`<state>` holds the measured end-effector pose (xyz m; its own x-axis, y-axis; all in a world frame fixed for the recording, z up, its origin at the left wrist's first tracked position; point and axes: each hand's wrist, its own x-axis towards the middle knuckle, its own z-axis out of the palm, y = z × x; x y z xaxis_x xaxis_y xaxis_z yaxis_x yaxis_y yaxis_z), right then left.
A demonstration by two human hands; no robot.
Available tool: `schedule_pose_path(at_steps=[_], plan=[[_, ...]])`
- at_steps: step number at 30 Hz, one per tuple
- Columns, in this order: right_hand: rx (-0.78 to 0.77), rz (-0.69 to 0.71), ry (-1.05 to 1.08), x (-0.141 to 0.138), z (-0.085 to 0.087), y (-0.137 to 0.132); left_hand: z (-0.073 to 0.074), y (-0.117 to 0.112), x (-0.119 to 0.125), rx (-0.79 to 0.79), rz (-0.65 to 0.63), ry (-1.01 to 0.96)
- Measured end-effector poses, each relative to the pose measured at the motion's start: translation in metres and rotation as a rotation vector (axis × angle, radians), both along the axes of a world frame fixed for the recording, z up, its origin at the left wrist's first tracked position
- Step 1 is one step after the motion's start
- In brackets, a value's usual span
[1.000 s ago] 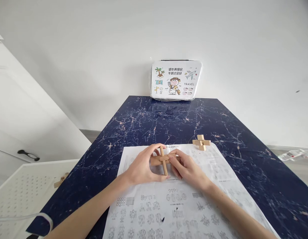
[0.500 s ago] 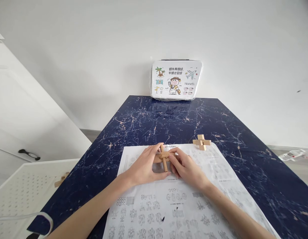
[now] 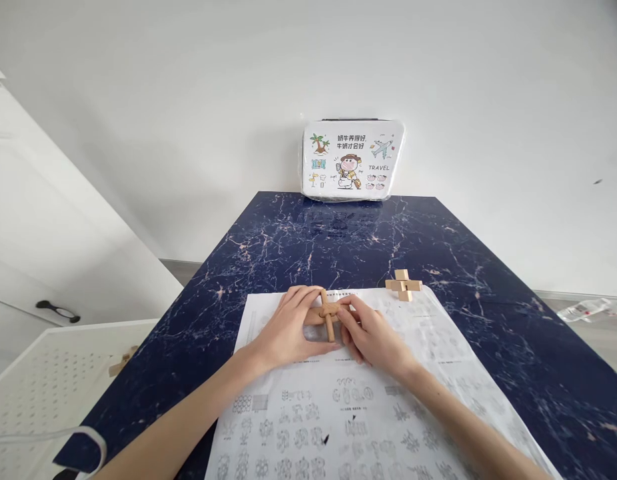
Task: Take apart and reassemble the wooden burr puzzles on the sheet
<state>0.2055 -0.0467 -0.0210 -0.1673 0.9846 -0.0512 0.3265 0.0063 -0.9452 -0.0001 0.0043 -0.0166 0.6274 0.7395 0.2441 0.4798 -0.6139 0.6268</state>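
Both of my hands hold a brown wooden cross puzzle (image 3: 328, 317) just above a printed paper sheet (image 3: 358, 407) on the dark blue marbled table (image 3: 338, 247). My left hand (image 3: 283, 333) curls round the puzzle's left side, thumb below and fingers on top. My right hand (image 3: 371, 333) pinches its right side with thumb and fingers. The puzzle's horizontal bar is mostly hidden by my fingers. A second, paler wooden cross puzzle (image 3: 403, 285) rests at the sheet's far right corner, apart from my hands.
A white tin case with cartoon prints (image 3: 352, 160) leans on the wall at the table's far edge. Left of the table stands a white perforated tray (image 3: 43, 387) holding a wooden piece (image 3: 121, 363). A plastic wrapper (image 3: 588, 310) lies on the floor at right.
My hands have drawn closer together round the brown puzzle and shifted slightly away from me. The upright stick now looks shorter, with more of the puzzle covered by fingers.
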Motion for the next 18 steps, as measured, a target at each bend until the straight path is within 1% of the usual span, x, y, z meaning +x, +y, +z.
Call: schedule_pose_path(at_steps=[5,10,14,18], plan=[[-0.029,-0.011,0.004,-0.0005,0.0005,-0.0003,0.0013,-0.0003,0.0017,0.01,0.017,0.017],[0.066,-0.005,-0.017,-0.0011,0.001,-0.0034,0.0026,-0.0022,0.0005,-0.049,-0.006,-0.025],[0.071,0.011,-0.001,-0.0013,0.0007,-0.0052,0.0054,-0.0031,-0.0016,-0.078,-0.026,-0.064],[0.073,0.017,0.055,-0.001,-0.0008,-0.0065,0.0054,-0.0048,-0.0024,-0.034,-0.034,-0.089]])
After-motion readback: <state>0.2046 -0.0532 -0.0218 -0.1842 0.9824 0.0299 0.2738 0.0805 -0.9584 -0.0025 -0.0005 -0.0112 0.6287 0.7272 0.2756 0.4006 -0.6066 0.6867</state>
